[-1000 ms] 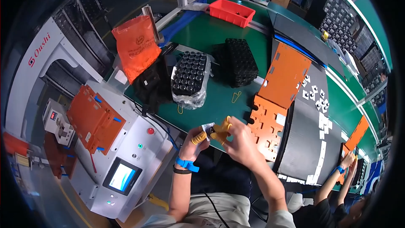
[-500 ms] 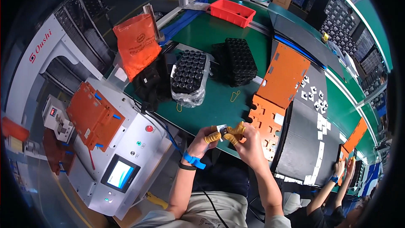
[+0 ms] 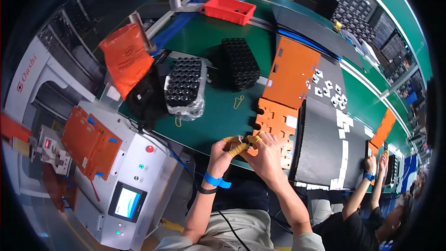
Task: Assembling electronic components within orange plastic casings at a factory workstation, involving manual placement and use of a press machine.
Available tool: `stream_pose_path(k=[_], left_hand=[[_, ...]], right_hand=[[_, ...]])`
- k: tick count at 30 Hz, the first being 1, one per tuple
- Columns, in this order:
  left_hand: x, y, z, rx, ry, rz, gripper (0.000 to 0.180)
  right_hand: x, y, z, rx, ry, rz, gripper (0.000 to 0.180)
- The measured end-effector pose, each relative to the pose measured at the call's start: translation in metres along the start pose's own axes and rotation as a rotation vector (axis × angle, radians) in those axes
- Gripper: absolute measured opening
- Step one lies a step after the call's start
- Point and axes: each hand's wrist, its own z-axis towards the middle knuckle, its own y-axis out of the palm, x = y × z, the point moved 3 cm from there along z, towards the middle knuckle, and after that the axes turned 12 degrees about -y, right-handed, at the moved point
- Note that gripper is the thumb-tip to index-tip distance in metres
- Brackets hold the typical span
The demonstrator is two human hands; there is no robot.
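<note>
Yellow finger covers sit on the fingertips of both my hands, which meet over the bench's front edge. My left hand (image 3: 224,155), with a blue strap and a dark band at the wrist, is closed in a pinch on a small black part with a white tab (image 3: 240,138). Pressed against the same part are the fingers of my right hand (image 3: 265,155); they hide most of it. Just beyond and right of my hands lies an orange fixture plate (image 3: 271,120) with cut-outs, its orange lid board (image 3: 293,72) standing behind.
A plastic-wrapped tray of round black parts (image 3: 186,83) and stacked black trays (image 3: 240,62) stand on the green bench (image 3: 211,128). Farther back is a red bin (image 3: 230,10). A black belt (image 3: 320,153) carries white-backed pieces. Left stands a machine (image 3: 127,202); a co-worker (image 3: 355,214) works at right.
The view has swung, shifting the bench leftward in the picture. My hands have come closer to the orange fixture plate, and the white tab shows less between my fingers.
</note>
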Motion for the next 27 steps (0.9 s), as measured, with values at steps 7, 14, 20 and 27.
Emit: stream_pose_path(k=[7,14,20,27], left_hand=[[-0.019,0.039,0.003,-0.091,-0.14,-0.103,0.033],[-0.019,0.028,0.015,-0.191,-0.129,-0.196,0.065],[-0.019,0.021,0.019,-0.146,-0.127,-0.232,0.037],[-0.024,0.017,0.026,-0.177,-0.155,-0.245,0.034]], right_hand=[[0.029,-0.014,-0.036,0.382,0.146,-0.07,0.015],[0.138,-0.01,-0.097,0.606,0.909,0.167,0.029],[0.156,-0.001,-0.106,0.414,1.066,0.258,0.026],[0.168,-0.012,-0.101,0.111,1.132,0.396,0.028]])
